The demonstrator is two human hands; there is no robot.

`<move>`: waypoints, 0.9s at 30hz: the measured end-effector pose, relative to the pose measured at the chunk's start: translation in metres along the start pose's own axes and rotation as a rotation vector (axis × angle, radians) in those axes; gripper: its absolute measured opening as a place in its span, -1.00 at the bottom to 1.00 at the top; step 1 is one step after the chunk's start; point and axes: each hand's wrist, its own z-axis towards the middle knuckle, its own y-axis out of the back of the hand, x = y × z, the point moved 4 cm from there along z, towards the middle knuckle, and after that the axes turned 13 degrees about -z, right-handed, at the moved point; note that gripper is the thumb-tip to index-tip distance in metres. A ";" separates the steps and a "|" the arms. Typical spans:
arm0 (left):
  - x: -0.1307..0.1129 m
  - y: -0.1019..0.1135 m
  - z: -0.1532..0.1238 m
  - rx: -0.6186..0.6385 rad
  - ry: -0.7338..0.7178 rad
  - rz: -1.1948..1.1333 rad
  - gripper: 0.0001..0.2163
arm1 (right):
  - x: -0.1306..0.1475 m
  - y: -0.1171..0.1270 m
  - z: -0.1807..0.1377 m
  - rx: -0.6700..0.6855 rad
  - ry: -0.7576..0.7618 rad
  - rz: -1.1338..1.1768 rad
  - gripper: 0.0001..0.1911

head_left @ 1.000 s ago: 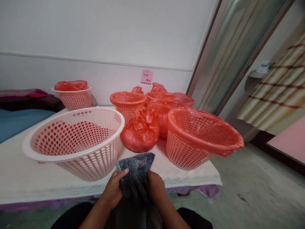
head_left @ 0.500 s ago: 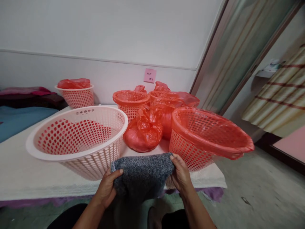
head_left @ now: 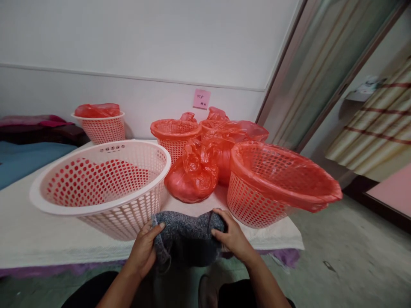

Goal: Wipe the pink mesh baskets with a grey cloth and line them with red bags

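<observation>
A dark grey fuzzy cloth (head_left: 188, 237) hangs over the table's front edge, held by both hands. My left hand (head_left: 143, 252) grips its left end with the thumb on top. My right hand (head_left: 233, 237) pinches its right end, fingers curled over the fabric. Just behind the cloth stands a large pale pink perforated basket (head_left: 99, 186), tilted toward me. To the right is a pink basket lined with a red plastic bag (head_left: 276, 186). A tied red plastic bag (head_left: 192, 177) sits between them.
The table has a white cover (head_left: 38, 239). Two smaller lined baskets (head_left: 175, 134) (head_left: 101, 124) and more red bags (head_left: 234, 130) stand by the wall. A pink note (head_left: 201, 99) is stuck on the wall. Blue bedding (head_left: 22, 158) lies left; bare floor (head_left: 349, 265) right.
One second ago the hands were close together with the cloth bunched; they then pulled it wide and flat. Now the right hand has moved back inward, and the cloth sags in folds.
</observation>
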 end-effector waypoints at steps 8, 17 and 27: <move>-0.007 -0.003 -0.001 0.103 -0.067 0.174 -0.61 | -0.008 -0.010 -0.003 -0.040 0.043 -0.179 -0.45; -0.010 0.013 0.007 0.060 -0.239 0.635 -0.76 | -0.013 0.032 0.002 -0.403 -0.094 0.022 -0.80; -0.015 0.034 0.012 -0.050 -0.410 0.869 -0.81 | -0.005 0.044 -0.003 -0.598 -0.043 0.004 -0.77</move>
